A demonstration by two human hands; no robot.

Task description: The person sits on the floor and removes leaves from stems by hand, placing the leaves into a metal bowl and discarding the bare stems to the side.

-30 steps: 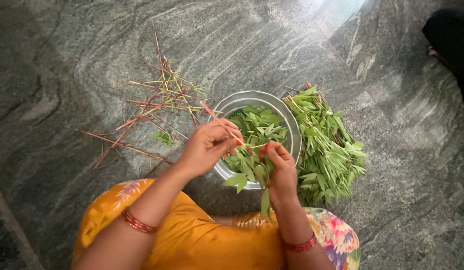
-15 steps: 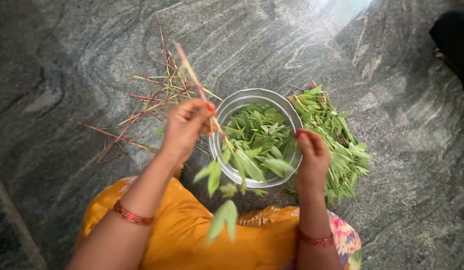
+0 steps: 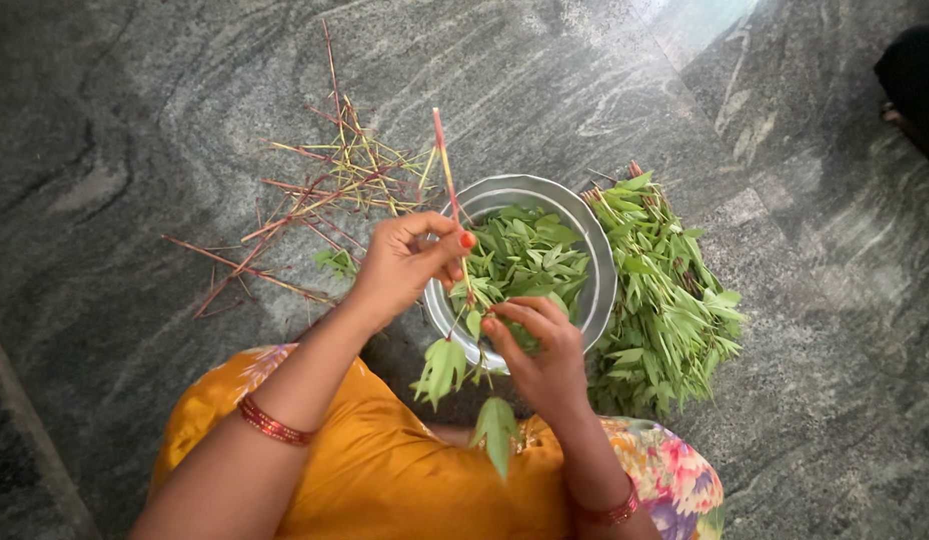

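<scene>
Hands: left [image 3: 404, 265] grips stalk [image 3: 446, 175], right [image 3: 539, 350] pinches leaves over bowl [image 3: 599, 265].

Home: polished granite floor [image 3: 684, 90], steel bowl [image 3: 594, 240]

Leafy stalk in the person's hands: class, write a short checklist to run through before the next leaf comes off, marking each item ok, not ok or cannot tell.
1. Left hand grips the stalk: ok.
2. Right hand is at the leaves: ok.
3. Steel bowl lies under the stalk: ok.
4. Bare stems lie apart from the bowl: ok.
5. Leafy bunch is beside the bowl: ok.
6. Room left in the bowl: cannot tell.
</scene>
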